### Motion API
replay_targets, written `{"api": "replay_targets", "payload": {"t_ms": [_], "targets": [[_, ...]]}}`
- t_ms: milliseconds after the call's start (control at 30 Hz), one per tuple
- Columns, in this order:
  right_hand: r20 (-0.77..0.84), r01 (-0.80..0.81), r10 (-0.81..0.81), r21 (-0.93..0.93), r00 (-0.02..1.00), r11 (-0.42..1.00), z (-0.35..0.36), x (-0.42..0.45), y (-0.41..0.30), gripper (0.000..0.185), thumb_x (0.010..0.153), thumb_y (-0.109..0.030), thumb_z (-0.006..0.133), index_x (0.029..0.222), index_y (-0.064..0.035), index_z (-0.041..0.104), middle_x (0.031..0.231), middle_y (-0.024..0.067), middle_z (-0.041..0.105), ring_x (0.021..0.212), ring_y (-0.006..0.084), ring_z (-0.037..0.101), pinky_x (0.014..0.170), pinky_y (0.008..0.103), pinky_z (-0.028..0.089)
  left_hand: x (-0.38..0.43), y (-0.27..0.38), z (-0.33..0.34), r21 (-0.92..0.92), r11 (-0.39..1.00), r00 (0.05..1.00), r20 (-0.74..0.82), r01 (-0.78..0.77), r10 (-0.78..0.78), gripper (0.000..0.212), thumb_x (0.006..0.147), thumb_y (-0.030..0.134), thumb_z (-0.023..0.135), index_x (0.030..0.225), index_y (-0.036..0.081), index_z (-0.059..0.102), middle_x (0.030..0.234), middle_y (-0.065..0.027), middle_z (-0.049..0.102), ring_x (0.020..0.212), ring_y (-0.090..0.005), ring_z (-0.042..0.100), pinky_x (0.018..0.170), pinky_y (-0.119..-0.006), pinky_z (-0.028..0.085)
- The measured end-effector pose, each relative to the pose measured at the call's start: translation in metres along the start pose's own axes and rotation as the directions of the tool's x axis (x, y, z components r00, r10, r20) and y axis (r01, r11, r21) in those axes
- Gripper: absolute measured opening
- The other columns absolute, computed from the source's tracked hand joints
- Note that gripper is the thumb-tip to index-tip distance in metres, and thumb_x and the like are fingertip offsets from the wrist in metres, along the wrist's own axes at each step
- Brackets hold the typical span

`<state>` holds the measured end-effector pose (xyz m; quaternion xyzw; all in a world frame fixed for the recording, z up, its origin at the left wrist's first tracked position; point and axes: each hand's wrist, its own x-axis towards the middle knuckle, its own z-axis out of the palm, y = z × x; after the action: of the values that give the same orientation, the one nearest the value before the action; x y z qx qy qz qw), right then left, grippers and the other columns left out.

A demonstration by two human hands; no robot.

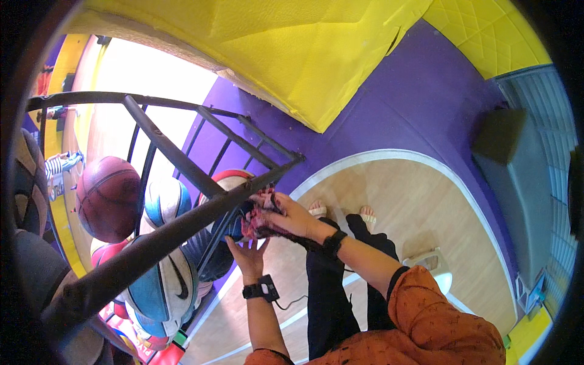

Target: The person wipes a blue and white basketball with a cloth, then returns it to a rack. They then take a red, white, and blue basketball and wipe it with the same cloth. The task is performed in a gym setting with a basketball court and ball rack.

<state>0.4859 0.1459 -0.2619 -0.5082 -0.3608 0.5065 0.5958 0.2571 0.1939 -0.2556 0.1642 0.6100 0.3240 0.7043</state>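
My right hand [294,219] grips a bunched red-and-black patterned cloth [256,222], blurred, against a dark blue ball [233,229] in a dark metal ball rack [150,242]. Just below, my left hand [250,259] has its fingers spread at the lower edge of that ball. Whether the fingertips press on it is hard to tell. Inside the rack, a blue-and-white Nike ball [162,283], a maroon basketball [108,198] and a smaller-looking blue-and-white ball [166,200] lie close together. A red-and-white ball [230,178] is partly hidden behind the top rail.
Yellow padding [292,59] overhangs the far side above the purple floor [392,109]. A grey padded block [511,196] stands at the right. Near my legs is a pale plastic stool [429,262]. Another person [57,166] is far off at the left.
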Motion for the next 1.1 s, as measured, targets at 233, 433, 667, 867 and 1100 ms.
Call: {"api": "replay_targets", "payload": {"t_ms": [233,433,667,867,1100], "targets": [[-0.147,-0.144,0.145,0.017,0.978,0.989,0.000,0.029,0.028,0.040,0.096,-0.027,0.063,0.126,-0.0001,0.066,0.122,0.0201,0.070,0.115,0.0334,0.067,0.102,0.0421,0.050,0.073,0.055,-0.034,0.646,0.586,0.856,0.230,-0.490,0.462,0.062,0.101,0.046,0.063,0.149,0.011,0.044,0.150,-0.0109,0.048,0.132,-0.0282,0.053,0.111,-0.044,0.046],[-0.143,-0.051,0.066,0.104,0.987,0.993,0.016,0.038,0.006,0.053,0.097,-0.037,0.070,0.139,-0.0062,0.060,0.133,0.0166,0.068,0.125,0.0309,0.063,0.112,0.0396,0.044,0.112,0.067,-0.050,0.068,0.992,0.974,0.210,-0.105,0.089,0.068,0.103,0.057,0.055,0.156,0.018,0.041,0.151,-0.0089,0.055,0.136,-0.0285,0.055,0.115,-0.049,0.042],[0.190,-0.112,0.126,-0.085,0.974,0.990,-0.006,0.026,-0.002,0.057,0.100,-0.046,0.060,0.144,-0.0093,0.057,0.152,0.0149,0.053,0.140,0.0347,0.047,0.117,0.0422,0.036,0.045,0.052,-0.050,0.202,0.979,0.987,0.158,-0.037,0.004,0.077,0.100,0.069,0.050,0.158,0.020,0.041,0.159,-0.0071,0.047,0.142,-0.0282,0.049,0.114,-0.054,0.039],[0.294,-0.068,0.092,-0.093,0.951,0.993,-0.031,-0.072,-0.059,0.063,0.105,-0.042,0.055,0.156,-0.0078,0.046,0.165,0.0179,0.038,0.154,0.0327,0.032,0.126,0.0429,0.022,-0.105,0.000,-0.048,0.276,0.949,0.988,-0.023,0.154,-0.154,0.083,0.096,0.075,0.048,0.161,0.024,0.035,0.162,-0.0031,0.043,0.148,-0.0308,0.039,0.115,-0.067,0.029],[0.031,-0.243,0.260,-0.260,0.965,0.934,-0.056,-0.215,-0.201,0.068,0.096,-0.048,0.068,0.153,-0.0161,0.050,0.148,0.0238,0.050,0.131,0.0414,0.054,0.112,0.0434,0.043,-0.208,0.017,-0.007,0.342,0.829,0.762,0.344,0.443,-0.549,0.100,0.092,0.088,0.032,0.164,0.019,0.030,0.165,-0.0060,0.039,0.150,-0.0362,0.037,0.116,-0.068,0.031]]}}
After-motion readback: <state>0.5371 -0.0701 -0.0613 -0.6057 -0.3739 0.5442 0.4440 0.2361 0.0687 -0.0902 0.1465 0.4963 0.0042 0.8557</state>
